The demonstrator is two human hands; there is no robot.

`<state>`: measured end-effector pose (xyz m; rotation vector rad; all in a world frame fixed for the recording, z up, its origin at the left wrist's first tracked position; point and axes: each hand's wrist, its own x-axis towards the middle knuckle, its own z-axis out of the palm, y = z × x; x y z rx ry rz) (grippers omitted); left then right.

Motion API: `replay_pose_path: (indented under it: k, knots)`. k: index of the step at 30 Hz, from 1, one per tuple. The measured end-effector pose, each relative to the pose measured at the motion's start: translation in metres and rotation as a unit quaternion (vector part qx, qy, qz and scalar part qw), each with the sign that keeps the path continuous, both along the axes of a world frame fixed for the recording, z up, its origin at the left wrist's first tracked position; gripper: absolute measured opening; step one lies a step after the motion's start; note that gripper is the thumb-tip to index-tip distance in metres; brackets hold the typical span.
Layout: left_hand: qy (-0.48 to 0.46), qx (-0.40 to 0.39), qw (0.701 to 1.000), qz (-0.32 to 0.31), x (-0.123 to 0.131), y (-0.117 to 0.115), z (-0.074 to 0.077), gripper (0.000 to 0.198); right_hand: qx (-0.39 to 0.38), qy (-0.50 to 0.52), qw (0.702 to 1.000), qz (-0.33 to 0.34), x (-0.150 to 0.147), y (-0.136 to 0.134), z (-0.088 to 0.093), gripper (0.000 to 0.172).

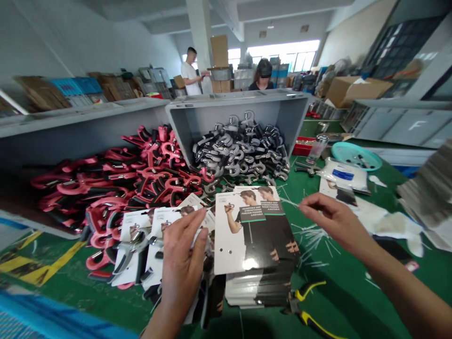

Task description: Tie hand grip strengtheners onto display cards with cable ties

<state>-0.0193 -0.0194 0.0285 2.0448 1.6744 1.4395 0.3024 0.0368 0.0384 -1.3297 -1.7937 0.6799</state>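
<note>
My left hand (183,254) rests over the row of cards at left, fingers stretched and thumb apart. Around it lie white backing cards (132,223) with grey-black hand grip strengtheners (130,254) on them. To its right stands a stack of printed backing cards (254,230), black and white; the top ones sit slightly askew. My right hand (328,219) is to the right of the stack, thumb and fingertips pinched on a thin white cable tie (288,202) that points toward the stack. More loose cable ties (318,235) are scattered on the green table below that hand.
Pink-black grip strengtheners (151,165) spill from a grey bin at left; grey ones (236,150) fill another bin (293,113). Yellow-black pliers (303,310) lie in front. At right are a turquoise tray (376,162) and a white bag (344,174). Two people are behind.
</note>
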Motion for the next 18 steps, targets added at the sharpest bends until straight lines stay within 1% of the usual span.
replay_pose_path:
  k: [1,3,4,5,6,8,9,11,12,14,15,17,18]
  knots:
    - [0.062,0.039,0.996,-0.042,0.002,-0.002,0.009,0.04,0.043,-0.068,0.995,0.053,-0.013,-0.008,0.015,0.013]
    - [0.141,0.058,0.978,-0.144,0.009,-0.004,0.021,0.041,0.101,-0.132,0.977,0.134,-0.038,-0.022,0.04,0.01]
    - [0.15,0.054,0.97,-0.181,0.012,-0.005,0.024,0.039,0.115,-0.138,0.971,0.159,-0.049,-0.027,0.048,0.011]
    - [0.139,0.046,0.968,-0.202,0.016,-0.006,0.024,0.037,0.113,-0.128,0.97,0.173,-0.059,-0.03,0.053,0.011]
    - [0.115,0.036,0.971,-0.209,0.018,-0.008,0.022,0.033,0.095,-0.102,0.974,0.18,-0.067,-0.032,0.055,0.01]
    - [0.047,0.02,0.98,-0.191,0.022,-0.012,0.017,0.026,0.014,-0.003,0.983,0.185,-0.078,-0.033,0.051,0.008]
    - [0.021,0.016,0.984,-0.176,0.023,-0.014,0.015,0.023,-0.037,0.062,0.979,0.19,-0.083,-0.033,0.046,0.01]
    - [0.002,0.02,0.986,-0.168,0.024,-0.02,0.012,0.022,-0.119,0.171,0.957,0.2,-0.091,-0.033,0.035,0.015]
    - [0.007,0.026,0.984,-0.179,0.024,-0.021,0.011,0.023,-0.141,0.202,0.948,0.204,-0.095,-0.033,0.029,0.016]
    - [0.015,0.033,0.981,-0.191,0.022,-0.02,0.009,0.025,-0.153,0.22,0.942,0.203,-0.099,-0.033,0.02,0.017]
    - [0.004,0.025,0.985,-0.173,0.021,-0.017,0.006,0.026,-0.15,0.223,0.944,0.192,-0.099,-0.033,0.017,0.017]
    - [-0.063,-0.026,0.994,-0.084,0.016,-0.004,-0.002,0.034,-0.13,0.24,0.95,0.155,-0.095,-0.03,0.014,0.015]
    - [-0.112,-0.075,0.99,-0.039,0.013,0.003,-0.008,0.043,-0.113,0.254,0.951,0.134,-0.091,-0.026,0.013,0.014]
